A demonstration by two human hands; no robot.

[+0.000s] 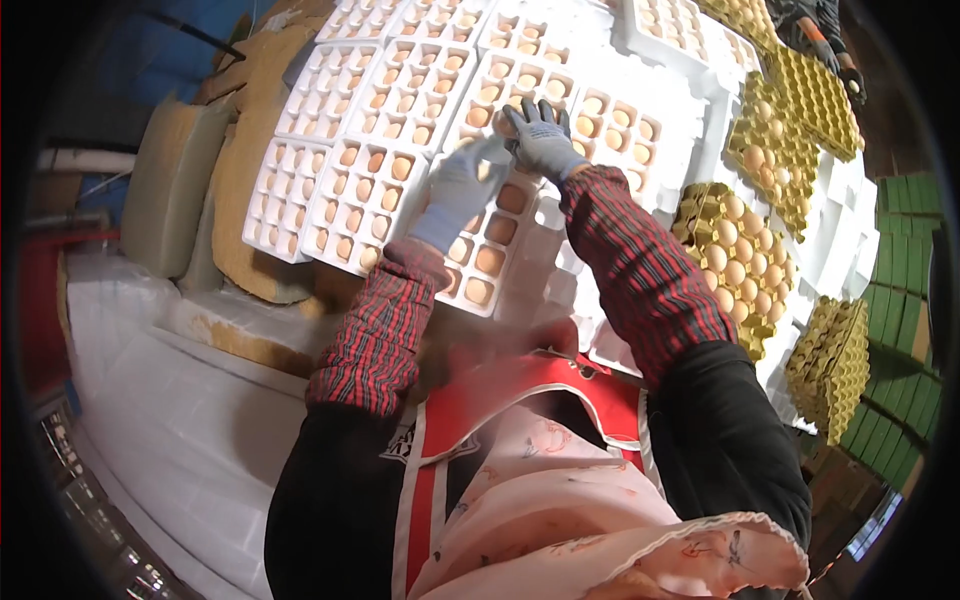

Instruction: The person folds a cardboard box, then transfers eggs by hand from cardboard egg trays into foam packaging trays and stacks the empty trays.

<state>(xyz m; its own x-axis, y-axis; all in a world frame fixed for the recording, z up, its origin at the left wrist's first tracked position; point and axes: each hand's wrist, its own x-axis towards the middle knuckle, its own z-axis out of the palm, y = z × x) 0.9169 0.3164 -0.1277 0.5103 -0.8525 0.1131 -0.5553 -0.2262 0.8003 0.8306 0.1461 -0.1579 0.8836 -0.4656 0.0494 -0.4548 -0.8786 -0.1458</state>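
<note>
My left hand (pixel 472 180), in a pale grey glove, is over a white foam egg tray (pixel 515 240) and smeared by motion, so its grip is unclear. Just right of it, my right hand (pixel 545 143), gloved with dark fingertips, lies palm down over the same tray. Its fingers are spread and reach toward the eggs; a brown egg (pixel 504 124) sits by its fingertips, partly covered. Brown eggs (pixel 490 261) fill the near cells of this tray.
More foam trays of eggs (pixel 355 205) stand to the left and behind. On the right are yellow pulp trays, one holding loose eggs (pixel 735 245), and a stack (pixel 828 365). A co-worker's gloved hand (pixel 850 82) shows at top right. Green stacks (pixel 900 300) stand beyond.
</note>
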